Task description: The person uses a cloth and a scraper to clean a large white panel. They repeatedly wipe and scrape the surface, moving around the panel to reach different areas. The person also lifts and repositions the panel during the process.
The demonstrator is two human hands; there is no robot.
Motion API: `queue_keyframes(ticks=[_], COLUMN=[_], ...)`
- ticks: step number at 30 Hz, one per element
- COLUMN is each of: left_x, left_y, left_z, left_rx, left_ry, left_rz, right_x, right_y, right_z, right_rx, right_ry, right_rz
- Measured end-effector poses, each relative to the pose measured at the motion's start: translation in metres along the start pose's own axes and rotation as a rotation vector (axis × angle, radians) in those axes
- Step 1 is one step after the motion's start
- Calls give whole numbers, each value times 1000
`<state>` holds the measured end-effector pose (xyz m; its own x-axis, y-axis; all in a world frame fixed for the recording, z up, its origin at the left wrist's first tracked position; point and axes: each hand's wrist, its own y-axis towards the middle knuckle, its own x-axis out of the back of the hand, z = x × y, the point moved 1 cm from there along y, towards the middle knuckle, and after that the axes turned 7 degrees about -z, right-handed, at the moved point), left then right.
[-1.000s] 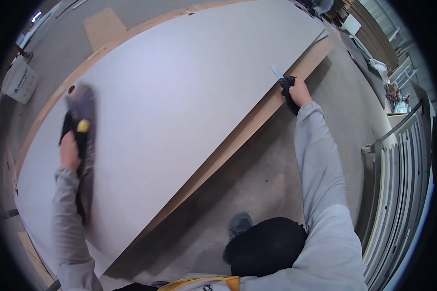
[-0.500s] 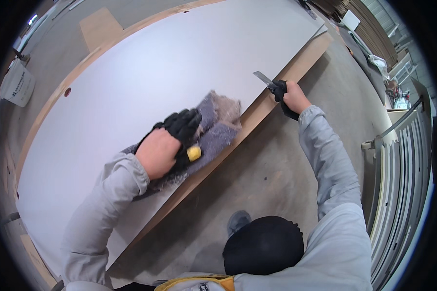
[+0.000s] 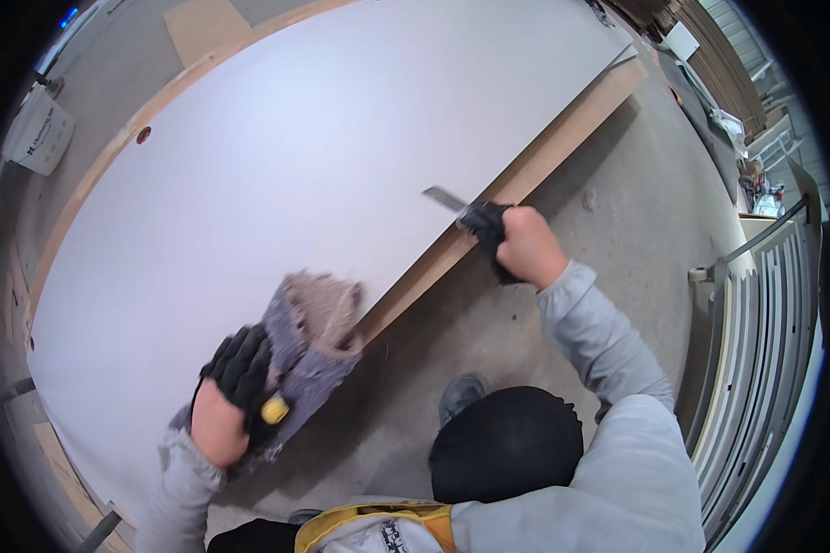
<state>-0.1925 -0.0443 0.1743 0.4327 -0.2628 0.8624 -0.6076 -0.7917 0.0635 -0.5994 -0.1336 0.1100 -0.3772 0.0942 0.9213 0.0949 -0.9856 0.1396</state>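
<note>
Blade (image 3: 447, 199) slanted, tip leftward and away

One white panel (image 3: 286, 184). At the panel: two gloved hands (image 3: 231, 396), one bladed tool (image 3: 444, 197), one fleecy grey pad (image 3: 323, 373) at its near end. Left of the panel: one white bucket (image 3: 41, 134).

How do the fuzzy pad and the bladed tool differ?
The fuzzy pad is shaggy, purple-grey and tan; the bladed tool shows a smooth, silvery metal blade.
The fuzzy pad looks broad and bulky, while the bladed tool's blade is narrow and flat.
The left hand has the fuzzy pad; the right hand has the bladed tool.
Both are hand-held.
</note>
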Motion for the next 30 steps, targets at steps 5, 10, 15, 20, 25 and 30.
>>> queue_keyframes(ticks=[5,10,15,20,25,30], left_x=[-45,-52,-63,-50,-55,-57], left_y=[-81,-109,-110,-108,-115,-174], left_z=[26,35,49,25,35,69], left_rx=[227,362,413,426,454,656], left_ry=[31,105,147,122,60,-55], left_rz=[-56,-153,-166,-199,-323,-534], right_x=[-27,-15,-25,-18,-26,-42], right_y=[-30,9,24,-11,-4,-1], right_z=[-21,-117,-89,-45,-58,-43], right_rx=[-99,-339,-326,-47,-94,-150], right_ry=[165,291,404,415,313,347], right_rz=[-132,-307,-142,-30,-61,51])
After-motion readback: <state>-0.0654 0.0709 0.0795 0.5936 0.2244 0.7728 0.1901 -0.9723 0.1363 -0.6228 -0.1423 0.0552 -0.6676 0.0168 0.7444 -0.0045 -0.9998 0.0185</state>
